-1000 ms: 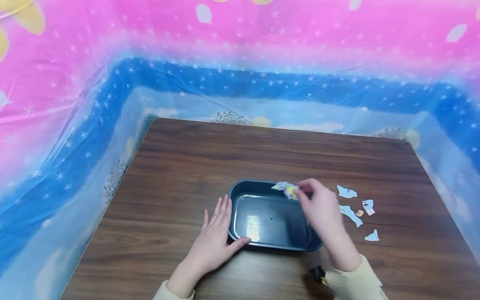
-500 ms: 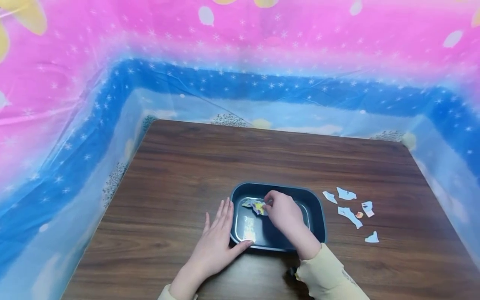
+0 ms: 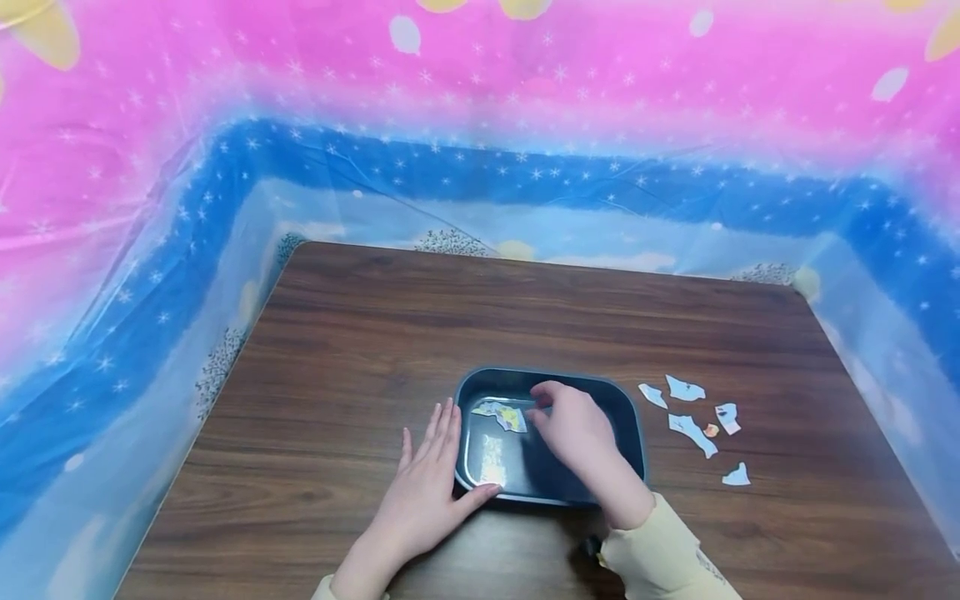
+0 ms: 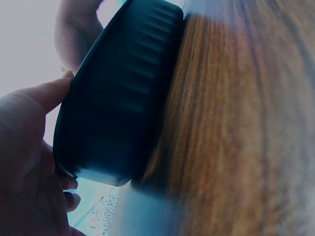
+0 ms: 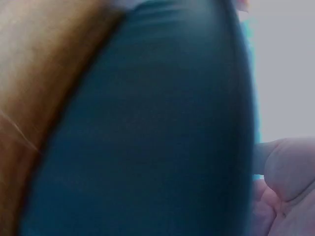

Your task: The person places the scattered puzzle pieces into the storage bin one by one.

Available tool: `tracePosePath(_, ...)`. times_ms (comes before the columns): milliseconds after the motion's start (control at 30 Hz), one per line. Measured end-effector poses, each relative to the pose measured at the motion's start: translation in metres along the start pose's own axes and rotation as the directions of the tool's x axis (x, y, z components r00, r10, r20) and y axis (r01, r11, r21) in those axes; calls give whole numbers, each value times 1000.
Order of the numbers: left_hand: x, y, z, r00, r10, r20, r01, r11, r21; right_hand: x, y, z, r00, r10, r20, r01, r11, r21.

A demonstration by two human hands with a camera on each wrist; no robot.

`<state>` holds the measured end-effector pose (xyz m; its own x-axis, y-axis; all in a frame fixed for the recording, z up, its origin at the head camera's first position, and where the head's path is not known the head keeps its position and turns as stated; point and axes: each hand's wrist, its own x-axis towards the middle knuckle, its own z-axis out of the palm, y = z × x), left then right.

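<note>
So we had the dark tray [image 3: 525, 479] sitting on the wood-look table [image 3: 322, 400], with our left hand [image 3: 420, 496] at its left end. The fingers were pretty much straight along the outside of the left wall, and the thumb reached out to the near rim. That grip was wide and loose, pressed up to the tray rather than wrapped round it.

Our right hand [image 3: 577, 429] was over the inside of the tray, reaching in from the near right. Its grip was part-way apart: thumb and forefinger bent, a gap between their tips, and we couldn't see it hold anything. The colorful scrap [image 3: 506, 417], yellow and purple, lay on the tray floor in the left half, toward the far side. The thumb tip was just beside its right end; we can't tell if they touched.

On the table right of the tray we had five whitish scraps [image 3: 686, 388] scattered about, plus a little orange scrap [image 3: 711, 430] close to the middle ones. A small black thing [image 3: 590, 546] poked out next to our pale right sleeve [image 3: 667, 550], too hidden to identify. Pink and blue cloth [image 3: 480, 158] hung behind the table.
</note>
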<state>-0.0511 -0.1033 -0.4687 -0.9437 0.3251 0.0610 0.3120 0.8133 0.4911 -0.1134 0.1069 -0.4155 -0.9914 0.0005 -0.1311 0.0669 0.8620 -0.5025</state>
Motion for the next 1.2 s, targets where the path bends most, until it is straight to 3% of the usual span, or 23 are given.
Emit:
tracePosePath(200, -1, 1, 0, 1000, -2, 6, 2, 1000, 3, -13, 18, -47, 998, -1, -59, 3, 999, 35)
tracePosePath(333, -1, 2, -1, 1000, -1, 7, 1, 1000, 8, -9, 51, -76, 989, 16, -148, -5, 997, 75)
tracePosePath(433, -1, 2, -2, 1000, 2, -2, -2, 1000, 17, 4, 85, -86, 978, 11, -207, 9, 995, 97)
tracePosePath(533, 0, 2, -3, 1000, 4, -7, -4, 1000, 20, 18, 122, -85, 978, 10, -209, 9, 996, 91)
tracePosePath(733, -1, 2, -2, 1000, -1, 5, 1, 1000, 10, 36, 172, -71, 995, 58, -82, -53, 997, 59)
tracePosePath(900, -2, 3, -3, 1000, -3, 12, 3, 1000, 19, 43, 188, -62, 995, 94, -29, -92, 994, 66)
tracePosePath(1200, -1, 5, -5, 1000, -12, 19, 12, 1000, 24, 49, 197, -55, 995, 71, -70, -68, 997, 40)
